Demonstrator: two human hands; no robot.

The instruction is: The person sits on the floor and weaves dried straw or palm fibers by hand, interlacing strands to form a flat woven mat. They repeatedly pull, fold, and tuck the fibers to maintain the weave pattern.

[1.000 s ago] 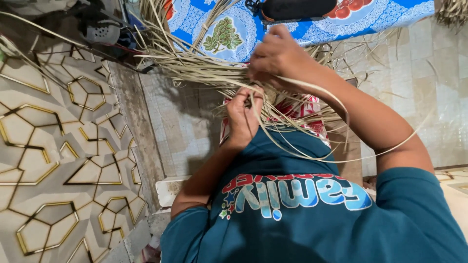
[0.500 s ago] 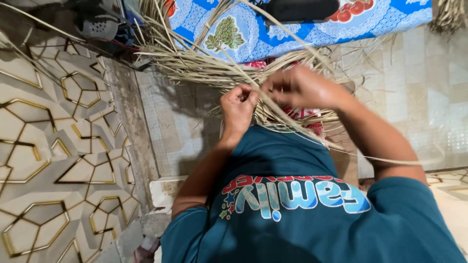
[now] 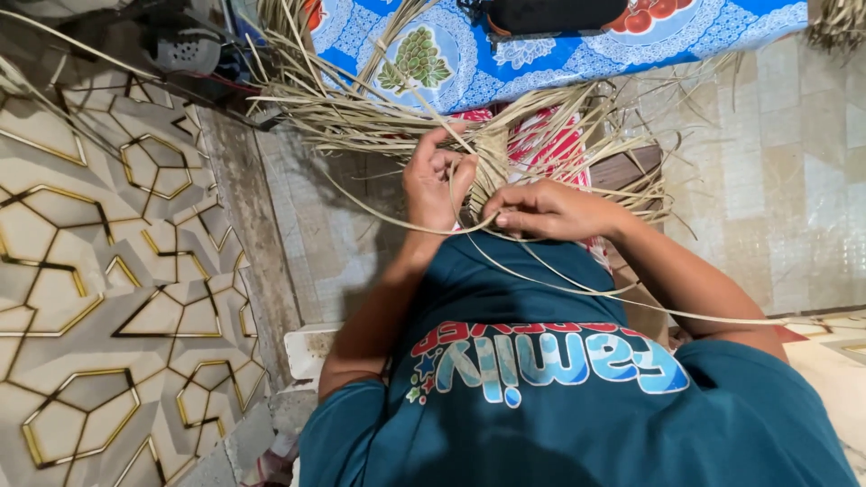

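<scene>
A bundle of dried, pale straw strips (image 3: 361, 117) fans out over my lap and the floor. My left hand (image 3: 437, 180) is closed around a gathered part of the strips, fingers curled. Just to its right, my right hand (image 3: 550, 212) pinches a thin strip (image 3: 577, 289) that loops down across my teal shirt (image 3: 541, 397) and trails off to the right. The two hands almost touch. Under the strips lies a red and white patterned cloth (image 3: 541, 149).
A blue floral cloth (image 3: 469, 54) covers the surface beyond the strips, with a dark object (image 3: 550, 13) on it. A wall panel with gold geometric lines (image 3: 99, 271) stands at the left. Pale floor tiles (image 3: 776, 180) lie to the right, a grey perforated object (image 3: 185, 50) top left.
My right hand came down from high over the bundle to beside my left hand, drawing a strip with it. The left hand stayed on the strips.
</scene>
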